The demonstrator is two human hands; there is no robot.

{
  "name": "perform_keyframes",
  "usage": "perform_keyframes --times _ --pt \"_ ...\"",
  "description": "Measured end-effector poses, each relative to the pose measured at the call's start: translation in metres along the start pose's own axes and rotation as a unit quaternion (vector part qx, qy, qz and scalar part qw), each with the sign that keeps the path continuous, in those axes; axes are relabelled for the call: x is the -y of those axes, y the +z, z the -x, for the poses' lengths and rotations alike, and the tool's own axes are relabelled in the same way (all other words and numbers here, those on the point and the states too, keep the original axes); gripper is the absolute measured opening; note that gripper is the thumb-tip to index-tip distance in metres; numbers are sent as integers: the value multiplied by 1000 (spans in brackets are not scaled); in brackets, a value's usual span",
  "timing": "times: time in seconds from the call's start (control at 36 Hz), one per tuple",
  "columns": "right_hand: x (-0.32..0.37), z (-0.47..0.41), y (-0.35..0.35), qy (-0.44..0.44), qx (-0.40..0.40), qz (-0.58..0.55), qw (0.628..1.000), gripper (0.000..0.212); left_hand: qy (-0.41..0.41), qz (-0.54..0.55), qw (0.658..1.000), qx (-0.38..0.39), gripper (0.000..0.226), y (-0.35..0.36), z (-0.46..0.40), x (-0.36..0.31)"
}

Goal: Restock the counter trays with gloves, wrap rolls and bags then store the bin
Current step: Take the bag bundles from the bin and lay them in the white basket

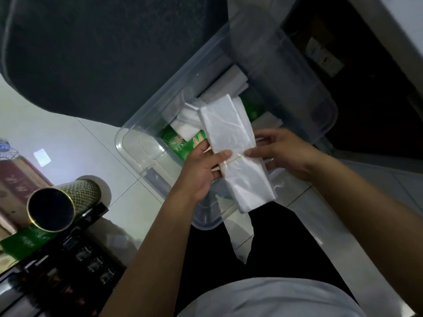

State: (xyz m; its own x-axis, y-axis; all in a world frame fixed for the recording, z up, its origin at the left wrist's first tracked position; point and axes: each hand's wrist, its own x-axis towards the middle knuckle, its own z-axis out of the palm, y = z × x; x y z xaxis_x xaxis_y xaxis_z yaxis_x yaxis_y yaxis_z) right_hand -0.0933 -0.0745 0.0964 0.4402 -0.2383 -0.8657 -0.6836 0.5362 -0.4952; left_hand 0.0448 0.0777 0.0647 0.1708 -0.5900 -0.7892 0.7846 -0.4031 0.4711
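At the far left a patterned tube [60, 203] with a dark open end lies on a dark shelf unit [68, 259], well apart from the work. Moving right, the clear plastic bin [142, 156] sits on the pale tiled floor [68, 138]; inside it are green packets [183, 143] near its left edge and more folded white plastic toward its far end.

Above the bin's near corner, the left hand [201, 170] cups the bundle of bags [235, 152], thumb pressed across its front and fingers curled behind. A thin rubber band [235, 158] crosses the bundle's middle. The right hand [281, 154] pinches the bundle's right edge at the band, thumb on top.

The step in hand looks like drawing bag stock from the bin, the bundle lifted clear of the contents but not yet carried off. No counter tray is in view. The next move probably calls for keeping both grips firm, since the slick film could slide out of the band, and turning toward the counter.
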Motion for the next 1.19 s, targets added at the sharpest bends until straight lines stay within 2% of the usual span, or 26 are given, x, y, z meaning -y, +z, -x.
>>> perform_keyframes --times 0.11,0.22,0.28,0.42,0.5,0.61,0.67,0.75,0.83,0.92,1.0,1.11,1.19 --pt "-15 12 -10 -10 -8 -33 999 35 -30 -59 998 13 34 15 -7 1" --pt "-34 20 -16 -31 -95 -66 993 27 -59 -89 994 8 36 31 -24 7" --pt "-42 22 -19 -30 -146 -82 985 26 -63 -76 995 -33 35 30 -41 7" --pt "-60 29 -28 -27 -211 -131 968 27 -79 -7 975 -209 30 -2 -100 6" --pt "-66 33 -30 -27 -224 -144 964 29 -125 12 959 -255 24 -16 -130 4" --pt "-72 37 -31 -27 -242 -165 956 27 -160 -34 955 -247 49 -17 -158 5" --pt "-74 40 -31 -31 -249 -185 950 27 -160 -26 956 -245 45 -14 -169 7" --pt "-76 43 -33 -35 -248 -205 946 26 -152 -2 951 -269 27 -9 -182 13" --pt "-78 44 -34 -38 -245 -209 946 26 -166 -39 949 -266 40 -9 -191 25" --pt "-80 44 -36 -34 -246 -198 948 26 -148 -7 950 -276 41 -6 -193 33" --pt "-80 47 -38 -36 -243 -195 950 26 -94 -3 956 -277 43 -2 -186 32" --pt "-73 56 -40 -52 -229 -189 954 23 -12 51 936 -349 52 2 -159 23" --pt "-62 66 -43 -66 -210 -174 960 22 8 37 940 -338 42 2 -120 18"
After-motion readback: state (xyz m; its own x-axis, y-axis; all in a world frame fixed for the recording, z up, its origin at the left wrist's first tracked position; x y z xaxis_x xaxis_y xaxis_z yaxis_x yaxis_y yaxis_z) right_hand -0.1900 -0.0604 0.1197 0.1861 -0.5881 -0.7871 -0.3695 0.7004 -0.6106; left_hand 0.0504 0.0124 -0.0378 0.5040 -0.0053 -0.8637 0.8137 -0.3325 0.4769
